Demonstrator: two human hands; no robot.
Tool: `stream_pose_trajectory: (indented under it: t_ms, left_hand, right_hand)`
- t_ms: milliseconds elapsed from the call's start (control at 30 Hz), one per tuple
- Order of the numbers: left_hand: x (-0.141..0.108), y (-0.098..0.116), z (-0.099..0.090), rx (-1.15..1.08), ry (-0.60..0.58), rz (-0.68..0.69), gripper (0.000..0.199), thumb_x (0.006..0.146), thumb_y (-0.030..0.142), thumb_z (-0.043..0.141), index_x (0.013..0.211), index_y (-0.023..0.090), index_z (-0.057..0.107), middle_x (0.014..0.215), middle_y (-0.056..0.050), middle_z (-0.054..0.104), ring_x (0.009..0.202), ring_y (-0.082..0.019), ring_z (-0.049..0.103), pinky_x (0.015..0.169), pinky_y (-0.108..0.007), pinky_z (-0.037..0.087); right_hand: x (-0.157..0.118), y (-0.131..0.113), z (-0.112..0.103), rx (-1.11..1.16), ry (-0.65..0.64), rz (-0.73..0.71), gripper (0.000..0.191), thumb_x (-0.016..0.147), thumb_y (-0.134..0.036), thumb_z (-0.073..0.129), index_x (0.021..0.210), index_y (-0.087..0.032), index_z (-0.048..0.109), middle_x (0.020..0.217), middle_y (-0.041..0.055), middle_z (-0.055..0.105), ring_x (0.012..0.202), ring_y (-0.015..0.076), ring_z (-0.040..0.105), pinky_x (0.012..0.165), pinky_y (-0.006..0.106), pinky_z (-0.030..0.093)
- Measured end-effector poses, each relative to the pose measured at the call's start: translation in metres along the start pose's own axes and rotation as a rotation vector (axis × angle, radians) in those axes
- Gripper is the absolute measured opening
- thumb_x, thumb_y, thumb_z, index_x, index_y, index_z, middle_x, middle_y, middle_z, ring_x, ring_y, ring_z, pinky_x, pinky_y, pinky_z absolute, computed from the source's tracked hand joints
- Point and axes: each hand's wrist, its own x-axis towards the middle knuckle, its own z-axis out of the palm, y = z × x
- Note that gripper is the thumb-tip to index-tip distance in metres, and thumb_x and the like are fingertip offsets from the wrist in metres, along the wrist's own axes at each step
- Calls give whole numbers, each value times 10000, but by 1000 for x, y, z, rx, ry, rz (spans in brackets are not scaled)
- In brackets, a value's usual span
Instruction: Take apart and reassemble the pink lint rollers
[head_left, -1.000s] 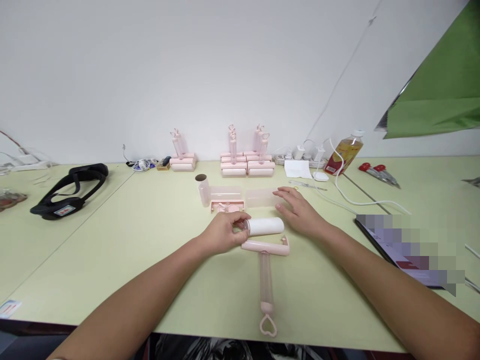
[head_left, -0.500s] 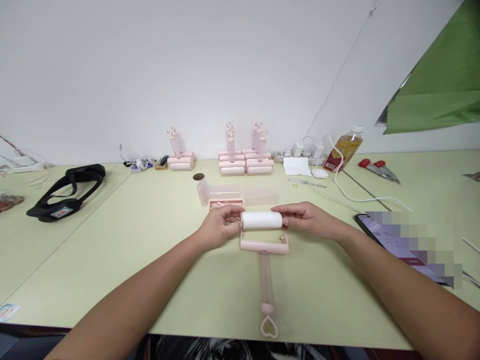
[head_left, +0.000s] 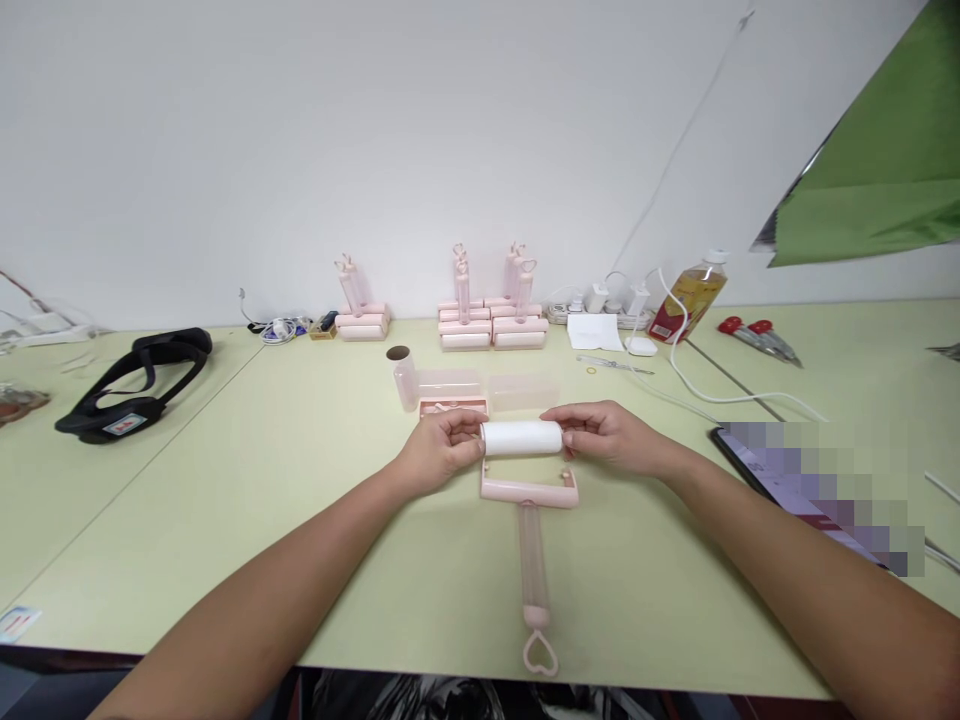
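Note:
A white lint roller refill (head_left: 522, 438) lies crosswise between my two hands. My left hand (head_left: 444, 450) grips its left end, and my right hand (head_left: 604, 438) has its fingers closed on the right end. Just in front of the roll is a pink lint roller handle (head_left: 529, 492), its frame facing away from me and its heart-shaped loop toward the table's front edge. Behind my left hand sits a pink open part (head_left: 454, 407) with small pieces in it, partly hidden. Beyond it are two clear covers (head_left: 450, 383) and an upright roll (head_left: 404, 380) with a brown core.
Several assembled pink lint rollers (head_left: 491, 328) stand along the wall. A black headset (head_left: 139, 390) lies at left. At right are a phone (head_left: 780, 490), a white cable (head_left: 705, 395), a drink bottle (head_left: 686, 300) and red-handled pliers (head_left: 761, 338). A green sheet (head_left: 870, 170) hangs upper right.
The roll and my right hand have shifted very slightly left and away from me. My left hand and the handle stay almost where they were.

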Motion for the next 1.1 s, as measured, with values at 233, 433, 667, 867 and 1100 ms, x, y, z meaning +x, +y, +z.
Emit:
stream_pose_trajectory:
  t_ms: [233, 433, 667, 867, 1100]
  left_hand:
    - [1, 8, 4, 93, 36, -35, 308, 700, 196, 648, 1001, 139, 676, 959, -64, 726, 917, -215, 675, 845, -333, 525]
    - [2, 1, 0, 118, 51, -25, 330, 764, 226, 558, 1071, 163, 662, 909, -28, 711, 841, -187, 661, 828, -327, 511]
    - [4, 0, 0, -73, 62, -83, 353, 738, 252, 630, 1076, 152, 641, 980, -50, 695, 865, -195, 670, 864, -365, 513]
    - [2, 6, 3, -86, 20, -86, 348, 690, 231, 716, 1007, 134, 609, 863, -50, 690, 807, -163, 658, 831, -329, 491]
    - [1, 1, 1, -27, -21, -33, 306, 703, 274, 728, 937, 153, 573, 844, -41, 670, 746, -137, 633, 724, -265, 459]
  right_hand:
    - [-2, 1, -2, -43, -82, 170, 454, 804, -221, 538, 1249, -157, 595, 640, 6, 659, 480, 108, 555, 495, 231, 444]
    - [-3, 0, 1, -267, 4, 124, 512, 776, -244, 572, 1287, -206, 594, 548, -46, 577, 420, 94, 447, 424, 209, 332]
    - [9, 7, 14, -416, 175, -156, 302, 844, -282, 504, 1028, -235, 739, 991, 32, 738, 826, 209, 659, 718, 299, 499]
    - [12, 5, 16, -195, 511, -137, 258, 828, -280, 488, 909, -185, 714, 640, 1, 676, 476, 134, 573, 480, 250, 463]
    - [12, 2, -19, 182, 947, -130, 154, 747, -336, 654, 764, -191, 606, 469, -41, 568, 335, 107, 490, 312, 213, 405]
